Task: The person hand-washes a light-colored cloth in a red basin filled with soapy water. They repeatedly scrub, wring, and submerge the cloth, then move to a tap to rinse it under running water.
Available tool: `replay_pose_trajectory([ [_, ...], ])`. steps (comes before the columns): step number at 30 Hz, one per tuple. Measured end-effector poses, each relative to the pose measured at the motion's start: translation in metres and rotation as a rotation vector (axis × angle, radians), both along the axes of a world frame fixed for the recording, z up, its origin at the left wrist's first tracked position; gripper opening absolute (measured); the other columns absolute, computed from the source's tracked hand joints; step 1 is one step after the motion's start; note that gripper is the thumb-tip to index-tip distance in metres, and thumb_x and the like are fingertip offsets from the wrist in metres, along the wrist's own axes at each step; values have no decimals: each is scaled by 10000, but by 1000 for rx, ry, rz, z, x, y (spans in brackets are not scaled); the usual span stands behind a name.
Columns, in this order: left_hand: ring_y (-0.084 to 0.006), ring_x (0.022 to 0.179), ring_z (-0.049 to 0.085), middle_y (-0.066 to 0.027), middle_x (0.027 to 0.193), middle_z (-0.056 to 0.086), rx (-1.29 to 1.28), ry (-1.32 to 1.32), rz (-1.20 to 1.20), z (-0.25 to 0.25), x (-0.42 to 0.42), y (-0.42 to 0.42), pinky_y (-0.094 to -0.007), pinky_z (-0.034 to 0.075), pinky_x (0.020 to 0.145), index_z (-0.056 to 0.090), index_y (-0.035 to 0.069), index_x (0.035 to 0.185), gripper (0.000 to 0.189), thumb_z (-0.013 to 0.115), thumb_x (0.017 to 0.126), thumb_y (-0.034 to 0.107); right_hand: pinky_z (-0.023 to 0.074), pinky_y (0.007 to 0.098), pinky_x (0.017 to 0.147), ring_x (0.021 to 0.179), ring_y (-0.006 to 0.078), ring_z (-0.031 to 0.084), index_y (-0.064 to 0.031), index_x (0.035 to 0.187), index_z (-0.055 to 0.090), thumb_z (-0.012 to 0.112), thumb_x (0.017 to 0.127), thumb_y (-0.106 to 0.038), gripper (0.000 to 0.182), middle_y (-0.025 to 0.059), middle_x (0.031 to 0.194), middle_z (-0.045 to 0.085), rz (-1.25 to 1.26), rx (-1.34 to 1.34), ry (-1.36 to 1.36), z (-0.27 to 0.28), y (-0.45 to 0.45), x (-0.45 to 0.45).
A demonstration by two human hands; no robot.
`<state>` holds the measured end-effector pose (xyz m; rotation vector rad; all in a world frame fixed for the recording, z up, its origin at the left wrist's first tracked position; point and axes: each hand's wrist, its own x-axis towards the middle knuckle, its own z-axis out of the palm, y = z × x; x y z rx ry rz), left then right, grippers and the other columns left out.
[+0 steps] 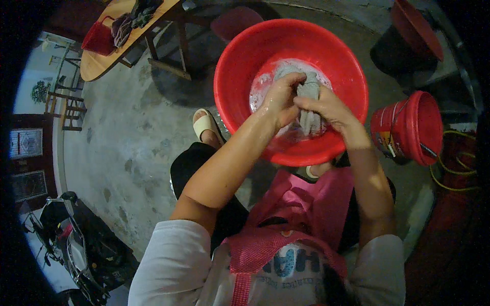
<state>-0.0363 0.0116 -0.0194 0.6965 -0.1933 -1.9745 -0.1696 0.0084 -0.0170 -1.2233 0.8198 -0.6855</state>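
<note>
A large round red plastic basin (237, 126) stands before me with sudsy water (260, 91) in its bottom. Both hands are inside its rim, over the suds. Bunched wet grey cloth (309, 91) is between them, its lower part hanging toward the near side of the basin. My left hand (281, 99) grips the cloth from the left, with its fingers curled at the top. From the other side my right hand (327, 107) holds the same cloth, its thumb lying across the front. The skin of the hands looks wet.
Right of the basin is a red bucket (390, 126) with a wire handle; a yellow hose (455, 172) lies beyond. A dark tub (398, 53) stands at the upper right. Upper left, a wooden table (90, 67) bears a red basket (100, 37) and cloths (122, 28). A motorcycle (76, 248) is lower left.
</note>
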Motion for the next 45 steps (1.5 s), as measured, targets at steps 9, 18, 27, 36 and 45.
replay_pose_trajectory([
  [9, -307, 937, 518, -152, 1023, 538, 249, 323, 273, -27, 27, -12, -452, 428, 838, 496, 7, 1021, 274, 517, 818, 190, 423, 198, 454, 628, 80, 539, -34, 996, 534, 617, 760, -172, 287, 28, 799, 588, -186, 86, 109, 31, -4, -3],
  [18, -292, 1045, 499, -131, 1138, 520, 167, 281, -29, -17, -3, 18, -442, 406, 892, 459, 46, 1139, 402, 449, 850, 326, 474, 248, 506, 683, 141, 573, -33, 1011, 502, 594, 776, -185, 294, 60, 869, 576, -533, 77, -110, 26, -19, -21],
  [27, -251, 868, 566, -92, 933, 597, -65, 604, -129, -110, 18, -6, -391, 468, 741, 563, 97, 998, 364, 394, 859, 388, 450, 448, 638, 757, 397, 554, -36, 850, 506, 627, 645, -174, 275, 246, 796, 553, -241, -970, 460, 6, 52, 46],
  [36, -235, 1001, 493, -96, 1110, 519, -204, 47, 1, -75, 9, 9, -370, 405, 883, 493, 123, 1132, 454, 452, 812, 442, 446, 455, 612, 706, 397, 551, -36, 889, 516, 598, 710, -217, 267, 200, 749, 567, -340, -957, 565, 9, 52, 47],
  [45, -213, 818, 563, -46, 911, 591, 27, 57, 71, -52, -14, 12, -348, 467, 695, 550, 180, 1029, 327, 390, 859, 410, 449, 476, 605, 698, 413, 560, -25, 892, 494, 565, 747, -219, 253, 222, 768, 580, -459, -670, 652, -2, 27, 31],
])
